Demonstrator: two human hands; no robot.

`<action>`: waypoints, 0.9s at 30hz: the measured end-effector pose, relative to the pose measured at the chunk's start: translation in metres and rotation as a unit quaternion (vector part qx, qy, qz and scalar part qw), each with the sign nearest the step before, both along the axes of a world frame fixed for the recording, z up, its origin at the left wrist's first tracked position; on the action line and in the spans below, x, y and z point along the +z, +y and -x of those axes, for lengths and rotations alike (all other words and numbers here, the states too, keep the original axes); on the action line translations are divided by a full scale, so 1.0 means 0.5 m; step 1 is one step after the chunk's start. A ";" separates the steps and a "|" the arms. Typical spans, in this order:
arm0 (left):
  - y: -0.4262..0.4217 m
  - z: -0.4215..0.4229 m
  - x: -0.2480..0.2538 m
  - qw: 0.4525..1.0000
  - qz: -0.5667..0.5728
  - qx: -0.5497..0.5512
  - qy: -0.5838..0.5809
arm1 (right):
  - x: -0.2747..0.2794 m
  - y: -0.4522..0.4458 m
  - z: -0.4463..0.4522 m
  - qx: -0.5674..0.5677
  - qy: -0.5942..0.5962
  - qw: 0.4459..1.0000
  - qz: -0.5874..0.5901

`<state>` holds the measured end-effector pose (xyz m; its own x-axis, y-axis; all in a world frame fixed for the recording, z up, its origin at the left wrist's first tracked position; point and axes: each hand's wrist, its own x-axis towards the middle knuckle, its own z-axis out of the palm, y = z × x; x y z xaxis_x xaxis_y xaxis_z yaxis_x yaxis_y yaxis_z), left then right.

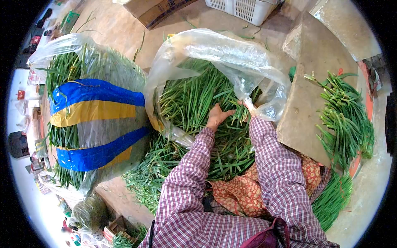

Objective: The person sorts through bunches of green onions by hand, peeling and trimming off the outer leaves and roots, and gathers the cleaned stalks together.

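A clear plastic bag (223,45) stands wide-mouthed in front of me, with long green garlic chives (198,89) lying inside it. My left hand (219,117) rests on the chives at the near side of the mouth, thumb spread from the fingers, holding nothing I can see. Beside it, my right hand (245,108) is closed at the bag's right edge, where the plastic gathers into a tight fold. Part of that hand is hidden by the film. More loose leaves (231,155) lie under and between my forearms.
A stuffed clear bag of chives with blue and yellow bands (99,99) stands at left. On the right, chive bunches (341,115) lie beyond a cardboard sheet (308,95). A white plastic crate (244,10) and a cardboard box (153,10) are at the far side.
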<state>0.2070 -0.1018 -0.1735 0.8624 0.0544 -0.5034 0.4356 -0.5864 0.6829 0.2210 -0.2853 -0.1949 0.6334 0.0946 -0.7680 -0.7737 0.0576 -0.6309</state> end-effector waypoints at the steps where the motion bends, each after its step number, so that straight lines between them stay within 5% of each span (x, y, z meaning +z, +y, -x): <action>1: -0.004 -0.010 0.007 0.998 -0.044 -0.013 0.044 | 0.005 0.002 0.000 -0.007 0.009 1.000 -0.002; 3: -0.017 -0.016 0.017 0.991 -0.117 -0.025 0.059 | 0.016 0.004 0.000 -0.020 0.025 0.999 -0.005; 6: 0.000 -0.044 0.015 0.991 -0.068 -0.032 0.110 | 0.032 0.013 -0.009 -0.021 0.035 0.999 -0.005; 11: 0.095 -0.079 0.003 0.930 0.254 0.144 0.222 | 0.100 0.033 -0.021 0.006 0.029 0.999 -0.031; 14: 0.101 -0.063 0.101 0.952 0.186 0.172 0.174 | 0.103 0.041 -0.026 0.007 0.020 0.996 -0.085; 15: 0.114 -0.065 0.103 0.926 0.282 0.151 0.202 | 0.099 0.043 -0.029 0.007 0.020 0.996 -0.086; 18: 0.114 -0.055 0.077 0.910 0.329 0.169 0.189 | 0.073 0.051 -0.042 -0.022 0.067 0.996 -0.056; 20: 0.087 -0.048 0.183 0.931 0.281 0.150 0.179 | 0.062 0.056 -0.045 0.030 -0.045 0.998 -0.032; 23: 0.076 -0.056 0.117 0.932 0.330 0.116 0.093 | 0.107 0.072 -0.050 0.104 -0.119 0.987 0.028; 24: 0.037 -0.055 0.200 0.940 0.322 0.096 0.057 | 0.106 0.073 -0.054 0.110 -0.128 0.985 0.034; 27: -0.007 -0.025 0.127 0.979 0.127 -0.043 -0.154 | 0.077 0.070 -0.079 0.103 -0.147 0.983 0.038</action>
<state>0.2195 -0.1052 -0.1099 0.9714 -0.1179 -0.2061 0.1424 -0.4055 0.9029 0.2603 -0.2503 -0.1565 0.8024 0.1944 -0.5643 -0.5472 -0.1377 -0.8256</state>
